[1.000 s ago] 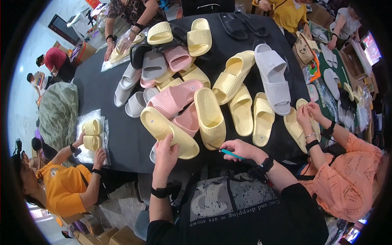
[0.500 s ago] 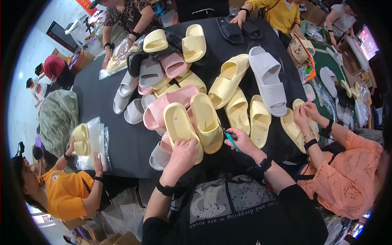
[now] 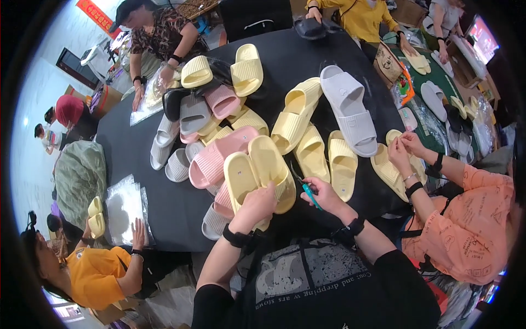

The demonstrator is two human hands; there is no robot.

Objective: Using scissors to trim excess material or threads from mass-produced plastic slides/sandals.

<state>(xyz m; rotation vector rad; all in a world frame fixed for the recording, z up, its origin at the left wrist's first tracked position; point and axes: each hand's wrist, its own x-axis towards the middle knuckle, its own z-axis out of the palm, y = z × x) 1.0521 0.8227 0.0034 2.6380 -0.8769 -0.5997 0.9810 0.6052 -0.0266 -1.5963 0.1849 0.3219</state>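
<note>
My left hand [image 3: 256,207] is closed on a pair of yellow slippers in front of me. Its fingers press at the inner edges of the left slipper [image 3: 239,174] and the right slipper [image 3: 266,156], which is tilted against it. My right hand [image 3: 324,196] grips teal-handled snips [image 3: 310,193], their dark blades pointing up and left beside the slippers. Just beyond lies a pink slipper [image 3: 211,162]. More yellow slippers [image 3: 343,164] rest right of the snips, and a large grey slipper [image 3: 353,112] lies behind them.
A heap of grey, pink, black and yellow slippers covers the middle of the black table [image 3: 129,145]. Co-workers stand around it: one in orange at left by clear plastic bags [image 3: 123,211], one in coral at right, two at the far side. A green table [image 3: 433,82] holds more slippers.
My left hand has shifted right, and the right yellow slipper now tilts against the left one. The snips stay in my right hand. A co-worker at the far side has lifted black slippers.
</note>
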